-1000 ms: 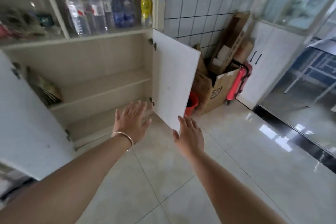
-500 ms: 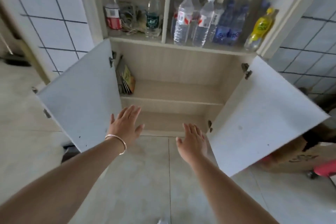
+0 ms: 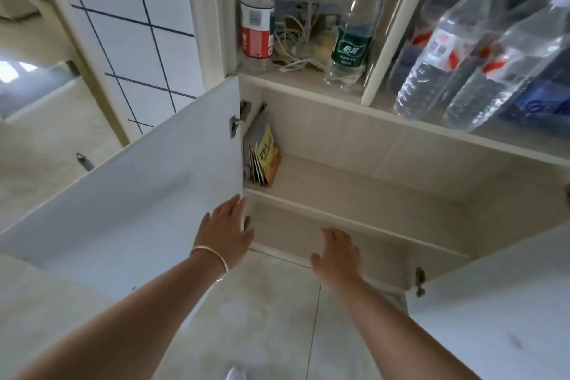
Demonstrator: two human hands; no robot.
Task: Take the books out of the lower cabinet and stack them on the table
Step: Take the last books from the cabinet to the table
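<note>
A few thin books (image 3: 262,157) lean against the left wall of the lower cabinet (image 3: 354,194), standing on its middle shelf (image 3: 354,191); the front one shows a yellow and orange cover with printed characters. We see both white doors swung open: the left door (image 3: 123,194) spreads wide toward us, the right door (image 3: 493,302) fills the lower right corner.

Our left hand (image 3: 223,231) reaches forward with fingers straight and together, empty, its fingertips at the hinge edge of the left door just below the books; whether they touch the door we cannot tell. A thin gold bangle (image 3: 212,256) circles that wrist. Our right hand (image 3: 337,256) is also released and empty, fingers relaxed and slightly spread, hovering in front of the cabinet's lowest compartment, well apart from the books.

Above the cabinet an open shelf (image 3: 308,83) carries a clear bottle with a red and white label (image 3: 257,31) on the left, a tangle of pale cables (image 3: 296,43) behind it, and a green-labelled water bottle (image 3: 354,37) beside a vertical divider (image 3: 394,25). To the right of the divider stand several more water bottles (image 3: 456,49), some with red and white labels and one with a blue label.

White wall tiles with dark joints (image 3: 138,25) run to the left of the cabinet, and pale floor tiles (image 3: 277,318) lie beneath our forearms.
</note>
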